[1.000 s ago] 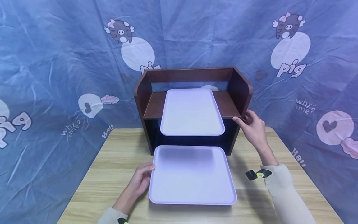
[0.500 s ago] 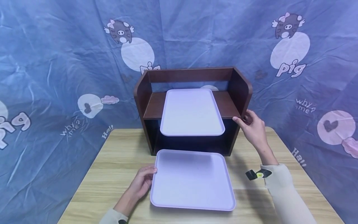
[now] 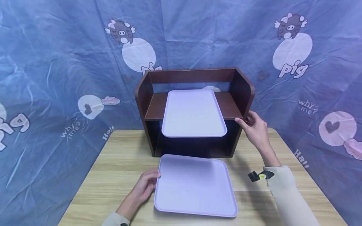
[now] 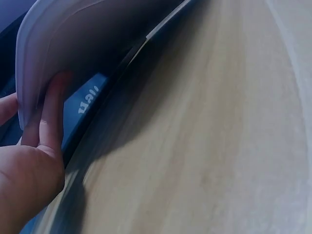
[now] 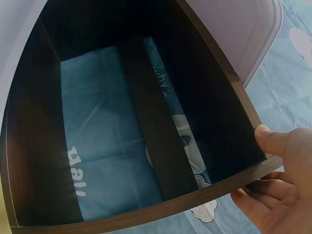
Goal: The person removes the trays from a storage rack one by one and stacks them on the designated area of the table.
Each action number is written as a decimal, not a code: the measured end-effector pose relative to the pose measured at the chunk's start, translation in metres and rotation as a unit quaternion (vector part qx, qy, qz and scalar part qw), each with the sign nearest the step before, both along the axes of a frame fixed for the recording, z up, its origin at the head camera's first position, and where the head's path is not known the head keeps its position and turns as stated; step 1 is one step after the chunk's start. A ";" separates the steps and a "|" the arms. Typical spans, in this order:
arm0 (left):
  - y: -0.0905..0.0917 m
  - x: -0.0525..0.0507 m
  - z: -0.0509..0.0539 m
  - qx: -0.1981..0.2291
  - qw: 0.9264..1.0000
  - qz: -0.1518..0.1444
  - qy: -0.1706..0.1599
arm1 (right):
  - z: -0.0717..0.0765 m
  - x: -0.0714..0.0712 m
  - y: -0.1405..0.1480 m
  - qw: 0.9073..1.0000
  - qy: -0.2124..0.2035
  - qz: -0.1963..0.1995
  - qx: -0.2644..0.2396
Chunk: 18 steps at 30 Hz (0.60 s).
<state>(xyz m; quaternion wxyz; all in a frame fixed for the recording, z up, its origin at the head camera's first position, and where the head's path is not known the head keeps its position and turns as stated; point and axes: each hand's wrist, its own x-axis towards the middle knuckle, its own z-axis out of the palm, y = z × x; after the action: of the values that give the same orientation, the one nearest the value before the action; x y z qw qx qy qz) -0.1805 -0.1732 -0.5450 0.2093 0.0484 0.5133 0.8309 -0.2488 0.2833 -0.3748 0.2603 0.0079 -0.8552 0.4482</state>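
Observation:
My left hand (image 3: 145,186) pinches the left edge of a pale lilac rectangular tray (image 3: 196,188), thumb on top and fingers beneath. In the left wrist view those fingers (image 4: 52,114) reach under the tray's underside (image 4: 97,44), which is raised off the tabletop. Behind it stands a dark brown two-level shelf (image 3: 246,91). My right hand (image 3: 255,131) grips the shelf's right side panel, the thumb at the front edge near the shelf board. In the right wrist view, the other fingers (image 5: 258,204) lie against the panel's outer side. A second lilac tray (image 3: 194,114) rests on the upper board, overhanging its front.
The shelf's lower compartment (image 3: 195,147) lies behind the held tray, its back partly open. A light wooden table (image 3: 110,169) carries the shelf. A blue curtain (image 3: 186,37) with pig prints hangs close behind and at both sides.
The held tray has moved back toward me, away from the lower compartment, and turned slightly, its right side coming nearer. My left hand shifted slightly right and nearer. My right hand stays on the shelf.

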 end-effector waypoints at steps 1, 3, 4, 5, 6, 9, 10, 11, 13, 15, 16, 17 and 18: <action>0.000 0.000 -0.001 -0.003 1.000 -0.001 -0.003 | 0.000 0.000 0.000 1.000 0.000 0.000 0.001; 0.000 0.000 -0.002 -0.011 1.000 -0.001 -0.009 | 0.000 0.000 0.000 1.000 -0.001 -0.002 0.005; 0.000 0.000 -0.002 -0.016 1.000 0.000 -0.013 | 0.000 0.000 0.000 1.000 -0.001 -0.003 0.006; 0.000 0.000 -0.002 -0.021 1.000 0.000 -0.017 | 0.000 0.000 0.000 1.000 -0.001 -0.004 0.008; 0.000 0.000 -0.003 -0.027 0.999 0.000 -0.020 | 0.000 0.000 0.000 1.000 -0.001 -0.004 0.008; -0.001 0.001 -0.001 -0.036 0.999 -0.004 -0.024 | 0.001 0.000 0.000 1.000 -0.002 -0.003 0.007; -0.001 0.002 0.000 -0.039 0.999 -0.006 -0.025 | 0.001 0.000 0.000 1.000 -0.001 -0.002 0.006; -0.001 0.002 0.001 -0.043 0.999 -0.008 -0.026 | 0.001 0.000 0.000 1.000 -0.001 -0.002 0.005; -0.002 0.002 0.003 -0.058 0.998 -0.009 -0.030 | 0.001 0.000 0.000 1.000 0.000 -0.001 0.004; -0.003 0.002 0.004 -0.080 0.996 -0.006 -0.032 | 0.001 0.000 -0.001 1.000 0.002 0.000 0.002; -0.003 0.001 0.005 -0.094 0.995 -0.003 -0.032 | 0.001 0.000 -0.001 1.000 0.003 0.000 0.002; -0.003 0.001 0.005 -0.110 0.993 0.002 -0.031 | 0.001 0.000 -0.001 1.000 0.003 0.000 0.002; -0.002 0.001 0.006 -0.127 0.991 0.008 -0.029 | 0.001 0.000 -0.001 1.000 0.003 0.001 0.002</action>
<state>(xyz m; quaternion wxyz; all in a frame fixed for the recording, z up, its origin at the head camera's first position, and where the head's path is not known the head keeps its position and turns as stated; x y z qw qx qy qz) -0.1795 -0.1756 -0.5393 0.2219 -0.0066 0.6088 0.7616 -0.2483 0.2827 -0.3734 0.2623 0.0101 -0.8554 0.4466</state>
